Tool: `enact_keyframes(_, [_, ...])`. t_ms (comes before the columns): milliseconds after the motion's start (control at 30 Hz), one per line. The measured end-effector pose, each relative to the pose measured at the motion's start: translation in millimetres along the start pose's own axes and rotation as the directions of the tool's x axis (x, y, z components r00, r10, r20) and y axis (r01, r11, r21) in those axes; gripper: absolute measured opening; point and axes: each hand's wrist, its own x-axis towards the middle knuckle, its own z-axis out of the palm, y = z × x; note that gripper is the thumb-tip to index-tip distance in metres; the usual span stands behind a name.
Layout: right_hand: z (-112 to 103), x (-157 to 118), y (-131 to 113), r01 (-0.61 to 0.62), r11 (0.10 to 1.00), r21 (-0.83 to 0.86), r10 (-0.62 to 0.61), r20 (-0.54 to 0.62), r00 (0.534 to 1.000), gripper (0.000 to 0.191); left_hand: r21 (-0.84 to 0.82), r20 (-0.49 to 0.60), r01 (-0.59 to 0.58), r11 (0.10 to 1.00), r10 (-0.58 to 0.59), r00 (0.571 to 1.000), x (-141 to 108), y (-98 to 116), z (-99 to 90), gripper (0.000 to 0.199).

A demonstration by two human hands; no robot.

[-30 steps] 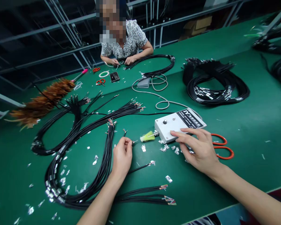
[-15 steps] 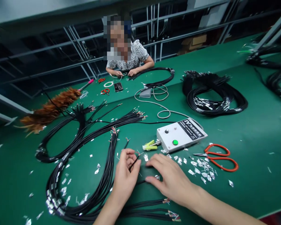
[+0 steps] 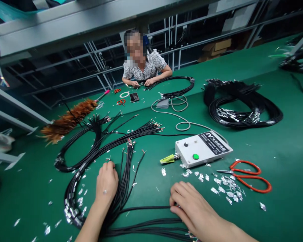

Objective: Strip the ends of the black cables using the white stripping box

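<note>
We have our left hand [image 3: 106, 185] over on the left side of the loose bundle [image 3: 126, 169], fingers curled, with a coloured wire tip [image 3: 108, 158] poking out just past the fingertips; the grip itself is hidden under the palm, so we can't tell whether it pinches that end or only rests by it. Our right hand [image 3: 192, 206] closes thumb and fingers on the end of a single cable [image 3: 146, 208], which runs flat across the green table [image 3: 267, 144] from the bundle side, with a bit of foil showing between the fingers. More cable ends [image 3: 151, 222] lie just below it, partly under the wrist. We read the step as a changeover between cables, one end parked at the left and another picked up at the right. The box [image 3: 192, 148] sits well apart beyond the right hand, green button up, its yellow clip [image 3: 168, 159] pointing left and touched by neither hand. Scissors [image 3: 252, 176] and foil scraps [image 3: 230, 181] lie to the right. We judge the next move calls for a firm pinch near the right-hand end, that end kept free of its neighbours, and the foil off before any wire meets the clip.
</note>
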Motion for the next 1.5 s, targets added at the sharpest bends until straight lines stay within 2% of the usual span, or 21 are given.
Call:
enact_keyframes(100, [2, -1, 2, 0.037, 0.999, 0.005, -0.036, -0.033, 0.999, 0.015, -0.051, 0.022, -0.007, 0.999, 0.008, 1.000, -3, -2, 3.8, 0.016])
enact_keyframes(267, [1, -4, 4, 0.105, 0.994, 0.004, -0.103, -0.152, 0.983, 0.016, -0.167, 0.081, -0.007, 0.986, 0.021, 0.996, -8, 13, 5.2, 0.024])
enact_keyframes(400, [-15, -14, 7, 0.090, 0.996, 0.012, -0.084, -0.251, 0.964, 0.017, -0.254, -0.011, -0.031, 0.967, 0.029, 1.000, -17, 36, -9.7, 0.024])
enact_keyframes(467, [-26, -22, 13, 0.072, 0.997, -0.009, -0.072, -0.293, 0.953, 0.015, -0.353, -0.017, -0.137, 0.925, 0.140, 0.990, -30, 56, -19.9, 0.016])
enact_keyframes(533, [-36, -28, 21, 0.044, 0.997, -0.064, -0.063, -0.342, 0.937, 0.014, -0.481, 0.113, -0.240, 0.843, 0.330, 0.937, -47, 80, -26.9, 0.013])
enact_keyframes(600, [-41, -33, 29, 0.000, 0.988, -0.156, -0.061, -0.385, 0.921, 0.016, -0.537, 0.230, -0.305, 0.786, 0.484, 0.844, -62, 102, -27.9, 0.014])
enact_keyframes(633, [-42, -33, 31, -0.023, 0.979, -0.203, -0.061, -0.396, 0.916, 0.017, -0.534, 0.265, -0.327, 0.780, 0.521, 0.811, -68, 111, -26.4, 0.015])
enact_keyframes(700, [-40, -31, 32, -0.058, 0.965, -0.257, -0.051, -0.401, 0.915, 0.019, -0.495, 0.307, -0.346, 0.797, 0.533, 0.788, -75, 125, -21.3, 0.017])
enact_keyframes(767, [-35, -26, 27, -0.069, 0.972, -0.226, -0.023, -0.384, 0.923, 0.018, -0.486, 0.325, -0.316, 0.815, 0.504, 0.800, -75, 131, -17.1, 0.019])
enact_keyframes(833, [-28, -20, 19, -0.063, 0.991, -0.117, 0.016, -0.364, 0.931, 0.016, -0.556, 0.332, -0.225, 0.800, 0.462, 0.823, -71, 131, -17.1, 0.019])
enact_keyframes(933, [-21, -8, 7, -0.065, 0.990, 0.129, 0.105, -0.339, 0.935, 0.014, -0.697, 0.377, -0.001, 0.717, 0.367, 0.850, -65, 128, -23.9, 0.015])
enact_keyframes(1000, [-18, 0, 0, -0.072, 0.962, 0.264, 0.161, -0.331, 0.930, 0.014, -0.736, 0.427, 0.137, 0.663, 0.298, 0.854, -63, 125, -29.6, 0.016])
enact_keyframes(1100, [-15, 9, -7, -0.056, 0.940, 0.337, 0.184, -0.362, 0.914, 0.019, -0.754, 0.462, 0.247, 0.608, 0.224, 0.858, -65, 124, -35.0, 0.019])
enact_keyframes(1267, [-11, 14, -12, 0.047, 0.963, 0.267, 0.082, -0.453, 0.888, 0.027, -0.777, 0.450, 0.294, 0.556, 0.164, 0.878, -68, 129, -36.3, 0.018])
enact_keyframes(1400, [-5, 7, -11, 0.122, 0.992, 0.034, -0.087, -0.516, 0.852, 0.031, -0.778, 0.433, 0.305, 0.549, 0.117, 0.894, -69, 132, -35.1, 0.017])
enact_keyframes(1500, [-1, 1, -9, 0.130, 0.989, -0.076, -0.151, -0.493, 0.857, 0.035, -0.778, 0.437, 0.321, 0.540, 0.099, 0.894, -71, 133, -33.6, 0.016])
